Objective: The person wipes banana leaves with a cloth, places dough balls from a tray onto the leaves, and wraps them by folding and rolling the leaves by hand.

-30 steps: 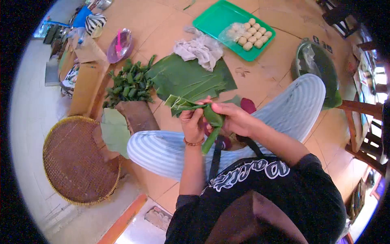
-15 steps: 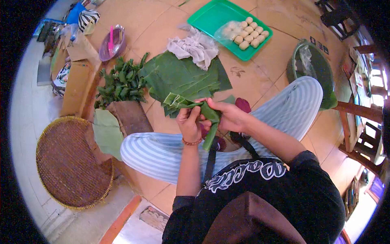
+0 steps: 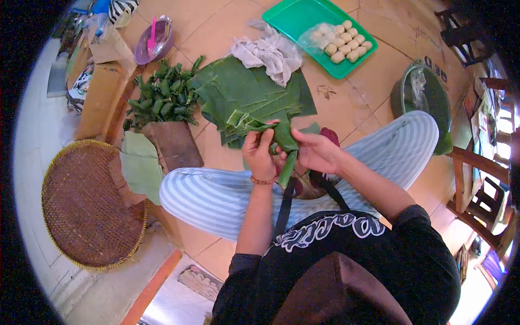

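Above my lap, a folded green banana leaf (image 3: 284,136) is held between both hands. My left hand (image 3: 261,156), with a beaded bracelet at the wrist, is closed around its left side; a pleated end of the leaf sticks out to the upper left. My right hand (image 3: 318,153) pinches the right side, thumb uppermost, with its other fingers partly hidden. One narrow tail of the leaf hangs down between the hands. Whatever the fold may contain is hidden. Just beyond lies a stack of cut banana leaves (image 3: 246,89) on the floor, with a crumpled whitish cloth (image 3: 269,57) on top.
A green tray (image 3: 287,19) at the back carries several pale dough balls and a plastic bag. Green leaf parcels (image 3: 165,95) are heaped left of the stack. A round woven tray (image 3: 92,211), a purple bowl (image 3: 157,46) and a dark green basin (image 3: 433,95) stand around.
The leaf's upper part is now folded over more, and its hanging tail looks shorter. My right hand has shifted slightly around the fold. The whole view has moved a little.
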